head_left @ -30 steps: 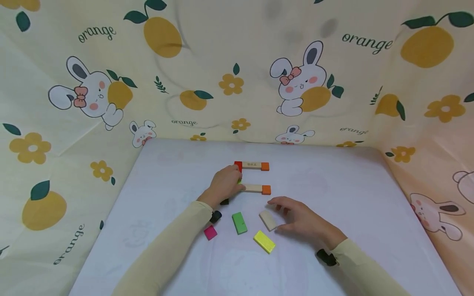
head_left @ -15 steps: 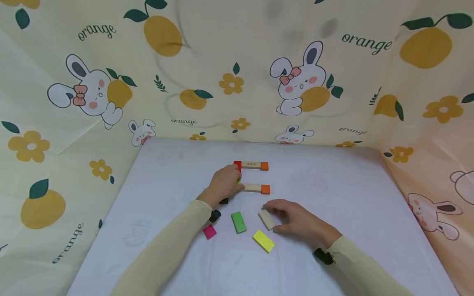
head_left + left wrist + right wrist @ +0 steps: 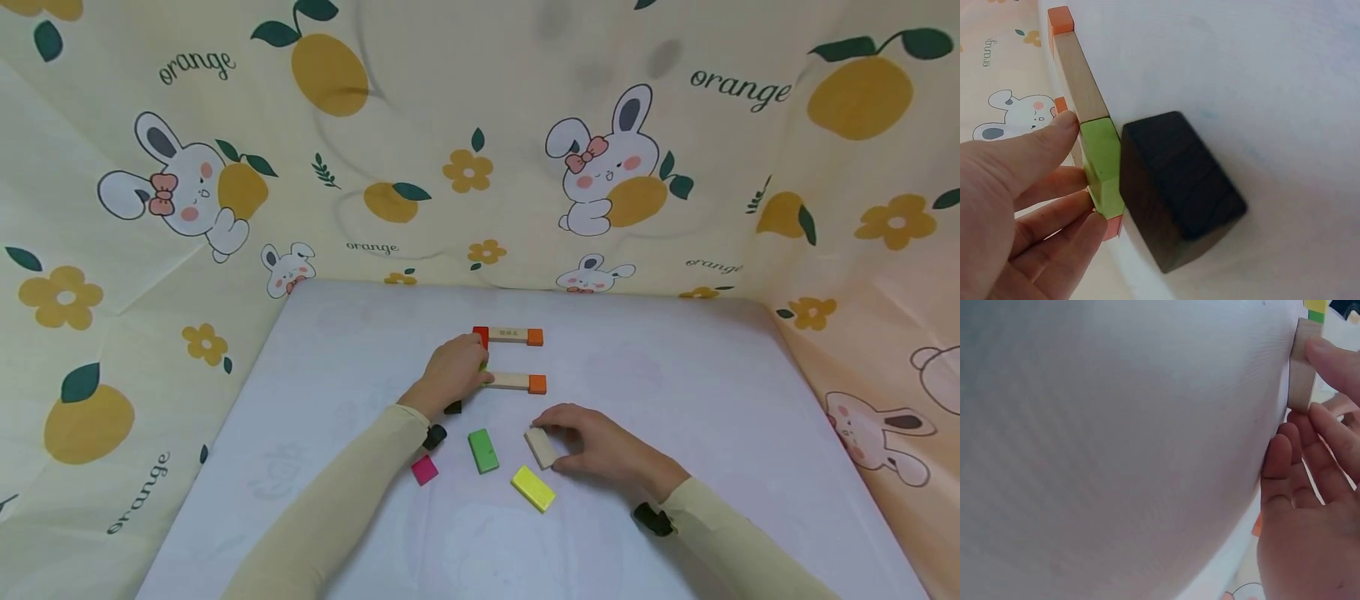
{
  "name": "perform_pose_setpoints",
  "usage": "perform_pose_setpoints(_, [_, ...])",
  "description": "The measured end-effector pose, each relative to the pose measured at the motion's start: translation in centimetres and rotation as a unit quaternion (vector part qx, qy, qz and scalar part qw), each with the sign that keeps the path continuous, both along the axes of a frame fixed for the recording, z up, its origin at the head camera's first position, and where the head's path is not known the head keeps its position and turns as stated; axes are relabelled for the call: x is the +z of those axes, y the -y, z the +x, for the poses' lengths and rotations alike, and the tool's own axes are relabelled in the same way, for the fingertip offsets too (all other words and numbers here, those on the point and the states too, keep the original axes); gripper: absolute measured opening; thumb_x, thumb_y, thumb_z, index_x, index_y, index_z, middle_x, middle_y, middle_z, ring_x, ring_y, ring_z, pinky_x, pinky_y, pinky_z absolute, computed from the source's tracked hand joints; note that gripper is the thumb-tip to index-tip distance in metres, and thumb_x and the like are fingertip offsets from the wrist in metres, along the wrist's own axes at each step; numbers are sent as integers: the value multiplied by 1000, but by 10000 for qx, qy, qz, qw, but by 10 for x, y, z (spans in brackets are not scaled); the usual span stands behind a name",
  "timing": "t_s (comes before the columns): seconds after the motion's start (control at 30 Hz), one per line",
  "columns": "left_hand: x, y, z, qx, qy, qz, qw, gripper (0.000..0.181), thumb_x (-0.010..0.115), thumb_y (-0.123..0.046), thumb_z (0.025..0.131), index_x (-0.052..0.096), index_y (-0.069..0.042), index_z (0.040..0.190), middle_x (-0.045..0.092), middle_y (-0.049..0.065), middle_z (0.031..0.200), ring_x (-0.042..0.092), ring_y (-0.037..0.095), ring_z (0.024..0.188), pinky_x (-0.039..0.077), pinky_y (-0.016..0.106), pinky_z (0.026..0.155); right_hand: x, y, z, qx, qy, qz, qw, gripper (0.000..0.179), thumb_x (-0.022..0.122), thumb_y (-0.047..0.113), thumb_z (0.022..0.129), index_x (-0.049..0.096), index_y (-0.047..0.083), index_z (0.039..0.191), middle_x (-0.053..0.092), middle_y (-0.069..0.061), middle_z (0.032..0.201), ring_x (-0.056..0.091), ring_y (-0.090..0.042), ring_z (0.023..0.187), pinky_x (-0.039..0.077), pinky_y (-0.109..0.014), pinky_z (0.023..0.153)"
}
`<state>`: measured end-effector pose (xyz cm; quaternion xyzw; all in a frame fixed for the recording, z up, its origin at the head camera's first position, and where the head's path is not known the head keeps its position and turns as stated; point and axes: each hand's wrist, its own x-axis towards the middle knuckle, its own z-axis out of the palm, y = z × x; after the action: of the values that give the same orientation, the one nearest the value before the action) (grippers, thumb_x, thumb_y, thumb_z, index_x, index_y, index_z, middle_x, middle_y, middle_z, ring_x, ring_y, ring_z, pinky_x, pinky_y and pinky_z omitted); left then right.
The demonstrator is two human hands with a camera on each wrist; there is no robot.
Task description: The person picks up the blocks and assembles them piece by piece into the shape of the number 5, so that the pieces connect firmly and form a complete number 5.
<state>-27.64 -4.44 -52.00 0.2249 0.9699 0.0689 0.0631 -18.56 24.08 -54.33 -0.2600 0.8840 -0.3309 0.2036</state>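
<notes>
My left hand [image 3: 447,375] reaches to the row of blocks at the back. In the left wrist view, its thumb and fingertips pinch a lime-green block [image 3: 1102,159], which sits end to end with a plain wooden block [image 3: 1082,81]. A red block [image 3: 481,334] shows beyond these fingers in the head view. Nearer the front, my right hand [image 3: 603,446] pinches a small plain wooden block [image 3: 540,448] lying slantwise on the table. The right wrist view has the thumb at one end of this wooden block [image 3: 1304,372] and fingertips at the other.
A dark block [image 3: 1179,181] stands close beside the lime-green one. Loose on the white table [image 3: 675,375] lie a green block [image 3: 483,451], a yellow block [image 3: 533,489] and a magenta block [image 3: 424,470]. Two orange blocks [image 3: 537,384] [image 3: 535,337] end the wooden rows.
My right hand has shifted slightly left, its fingers closing onto the small wooden block. My left hand stays in place at the lime-green block.
</notes>
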Motion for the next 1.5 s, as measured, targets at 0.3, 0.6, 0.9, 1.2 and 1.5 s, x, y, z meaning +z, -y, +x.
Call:
perform_pose_setpoints(0.3, [-2, 1, -1, -7, 10, 34, 10000, 27, 84, -39, 98, 84, -13, 105, 60, -2, 95, 55, 15, 86, 52, 28, 77, 0, 1, 1, 45, -144, 61, 9999, 60, 95, 19, 86, 68, 33, 138, 61, 17, 140, 56, -16, 130, 45, -52, 115])
perform_pose_setpoints(0.6, [-3, 0, -4, 69, 67, 109, 9999, 26, 84, -38, 97, 84, -13, 104, 60, -2, 95, 56, 15, 86, 52, 29, 78, 6, 5, -2, -106, -821, 200, 9964, 60, 95, 17, 85, 67, 27, 137, 63, 16, 128, 58, -11, 113, 55, -42, 102])
perform_pose_setpoints(0.9, [-4, 0, -4, 47, 98, 92, 9999, 26, 84, -38, 97, 84, -14, 105, 61, -2, 97, 56, 15, 87, 52, 29, 80, 9, 14, -13, -607, -1075, 409, 9915, 62, 97, 16, 83, 68, 20, 137, 64, 6, 129, 60, -17, 112, 57, -41, 98])
perform_pose_setpoints(1.2, [-6, 2, -3, -11, -43, 254, 9997, 25, 85, -37, 97, 84, -13, 101, 60, -3, 94, 57, 14, 85, 52, 29, 78, 6, 20, -20, -704, -1252, 621, 9877, 60, 98, 16, 81, 69, 14, 134, 64, 2, 127, 60, -18, 109, 57, -43, 98])
perform_pose_setpoints(1.5, [-6, 3, -1, -8, -75, 340, 9994, 25, 86, -36, 96, 84, -12, 103, 60, -3, 95, 56, 14, 85, 52, 29, 78, 6, 24, -20, -741, -1325, 644, 9863, 60, 98, 19, 81, 71, 10, 133, 64, -1, 122, 60, -20, 105, 57, -43, 95])
